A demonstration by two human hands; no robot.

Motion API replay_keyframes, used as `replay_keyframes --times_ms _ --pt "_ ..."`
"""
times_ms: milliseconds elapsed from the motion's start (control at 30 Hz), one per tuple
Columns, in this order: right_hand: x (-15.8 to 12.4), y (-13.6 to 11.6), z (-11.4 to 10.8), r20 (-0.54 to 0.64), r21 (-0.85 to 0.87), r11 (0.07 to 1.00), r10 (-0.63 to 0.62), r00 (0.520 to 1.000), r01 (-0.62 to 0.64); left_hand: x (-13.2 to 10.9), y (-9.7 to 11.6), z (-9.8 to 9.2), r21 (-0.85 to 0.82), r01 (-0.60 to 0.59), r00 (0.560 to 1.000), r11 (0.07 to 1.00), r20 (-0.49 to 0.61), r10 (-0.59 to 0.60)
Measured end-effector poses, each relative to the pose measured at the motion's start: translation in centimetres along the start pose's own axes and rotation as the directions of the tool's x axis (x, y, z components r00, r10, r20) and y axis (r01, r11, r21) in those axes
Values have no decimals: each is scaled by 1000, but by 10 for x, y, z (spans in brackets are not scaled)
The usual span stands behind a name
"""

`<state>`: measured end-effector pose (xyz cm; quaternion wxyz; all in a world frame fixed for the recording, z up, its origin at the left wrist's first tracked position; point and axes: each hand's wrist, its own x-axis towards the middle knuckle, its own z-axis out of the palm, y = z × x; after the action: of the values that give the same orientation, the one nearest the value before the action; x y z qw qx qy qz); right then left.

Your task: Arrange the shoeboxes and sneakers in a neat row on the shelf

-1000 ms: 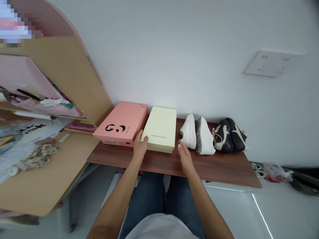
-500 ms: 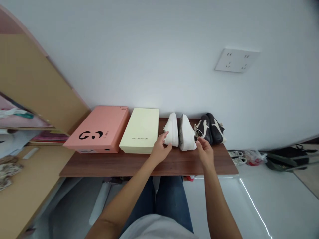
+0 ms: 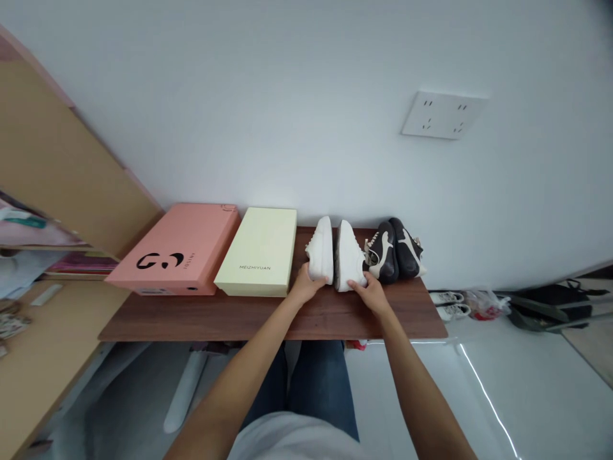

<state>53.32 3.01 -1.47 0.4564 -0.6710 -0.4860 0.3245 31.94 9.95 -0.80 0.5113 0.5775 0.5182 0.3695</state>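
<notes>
I grip footwear at 12 o'clock on the counter (image 3: 191, 322): my left hand (image 3: 305, 286) on the left white shoe (image 3: 322, 249), my right hand (image 3: 373, 296) on the right white shoe (image 3: 348, 259), fingers (image 3: 368, 277) slightly parted around each heel. This looks like the grasping step; the next move, I judge, calls for even pressure.

Pink cardboard box (image 3: 175, 246) leftmost on brown wooden surface (image 3: 211, 322), cream cardboard box (image 3: 261, 246), white sneakers (image 3: 348, 259), black-and-cream sneakers (image 3: 389, 260) following rightward

The brown wooden board (image 3: 211, 321) carries 2 boxes (image 3: 262, 243), 2 white shoes (image 3: 348, 259) and 2 black shoes (image 3: 387, 252).
</notes>
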Motion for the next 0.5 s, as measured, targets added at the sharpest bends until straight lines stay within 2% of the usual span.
replay_keyframes --times_ms 133,300,400,500 --pt "12 -10 -8 105 -29 997 -65 992 69 -1 7 -4 67 -10 1000 998 1 10" --pt "25 -29 -25 166 -57 984 -158 974 169 2 31 -11 211 -90 996 973 34 85" --pt "30 -41 -35 185 -155 966 -178 966 208 4 47 -16 401 -155 987 903 110 120" --pt "32 -51 -41 241 -315 906 -212 947 283 5 59 -20 558 -225 970 799 208 127"
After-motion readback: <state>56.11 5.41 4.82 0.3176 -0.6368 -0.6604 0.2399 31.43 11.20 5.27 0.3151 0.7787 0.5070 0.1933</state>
